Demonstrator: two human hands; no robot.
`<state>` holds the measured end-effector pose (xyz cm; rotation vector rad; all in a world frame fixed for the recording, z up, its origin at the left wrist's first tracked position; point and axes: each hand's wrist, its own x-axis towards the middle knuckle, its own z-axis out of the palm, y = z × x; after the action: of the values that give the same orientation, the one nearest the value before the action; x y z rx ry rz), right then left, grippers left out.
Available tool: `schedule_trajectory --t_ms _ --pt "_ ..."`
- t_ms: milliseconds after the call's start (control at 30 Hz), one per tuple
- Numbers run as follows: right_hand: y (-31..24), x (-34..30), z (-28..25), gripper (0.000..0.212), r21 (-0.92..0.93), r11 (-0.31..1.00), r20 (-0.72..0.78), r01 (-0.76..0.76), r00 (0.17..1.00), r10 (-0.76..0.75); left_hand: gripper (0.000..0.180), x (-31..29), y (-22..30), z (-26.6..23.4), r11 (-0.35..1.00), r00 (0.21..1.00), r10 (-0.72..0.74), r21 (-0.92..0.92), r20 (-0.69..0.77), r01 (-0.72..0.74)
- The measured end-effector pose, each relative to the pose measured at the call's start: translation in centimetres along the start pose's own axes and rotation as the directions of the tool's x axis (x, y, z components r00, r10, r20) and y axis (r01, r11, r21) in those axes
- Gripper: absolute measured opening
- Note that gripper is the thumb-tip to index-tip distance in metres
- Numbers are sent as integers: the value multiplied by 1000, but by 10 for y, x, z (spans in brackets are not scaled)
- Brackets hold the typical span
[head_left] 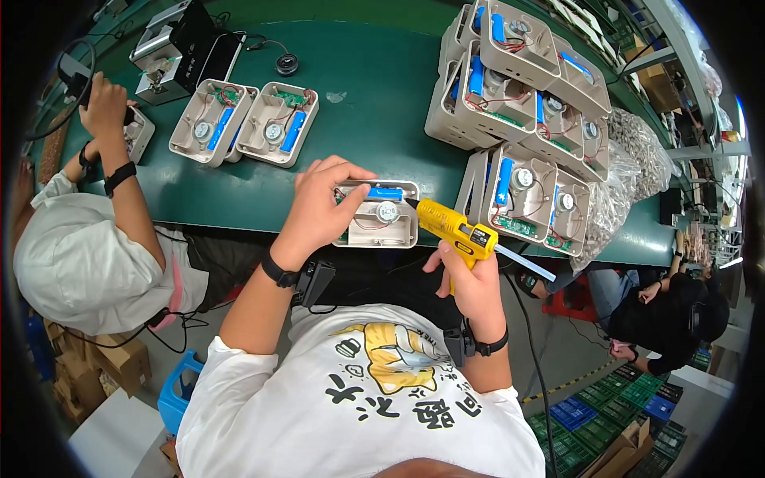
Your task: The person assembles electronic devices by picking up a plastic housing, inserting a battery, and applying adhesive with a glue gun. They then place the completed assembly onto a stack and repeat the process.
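Note:
My right hand (pixel 476 288) is wrapped around the handle of a yellow hot glue gun (pixel 448 225). A pale glue stick (pixel 527 263) sticks out of its back end. The dark nozzle meets the right side of a light-grey plastic housing (pixel 407 234), near the end of the blue cylindrical battery (pixel 386 193) inside. My left hand (pixel 320 209) grips the housing from its left, the thumb and forefinger reaching over the wall by the battery. A round silver part (pixel 388 212) sits below the battery. My left hand hides the housing's left portion.
Two similar open housings (pixel 278 151) lie at the left on the green table (pixel 374 95). Stacked housings (pixel 510 119) rise at the right beside clear plastic bags (pixel 610 199). A black-and-silver device (pixel 171 56) stands back left. Co-workers sit on both sides; the left one's hand (pixel 105 107) is over another housing.

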<state>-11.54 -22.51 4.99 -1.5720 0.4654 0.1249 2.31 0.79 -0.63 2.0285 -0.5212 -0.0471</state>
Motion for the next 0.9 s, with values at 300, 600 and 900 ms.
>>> schedule_trajectory --t_ms 300,600,900 --pt "-1 -2 0 23 -121 991 58 -65 996 73 17 -6 1 0 999 999 -40 0 23 40" --pt "-1 -1 2 20 -64 998 18 -2 1000 3 19 -7 1 -1 998 999 14 64 32 -16" --pt "2 -4 0 29 -202 977 8 -62 998 65 29 -9 2 -5 997 997 35 73 64 -39"
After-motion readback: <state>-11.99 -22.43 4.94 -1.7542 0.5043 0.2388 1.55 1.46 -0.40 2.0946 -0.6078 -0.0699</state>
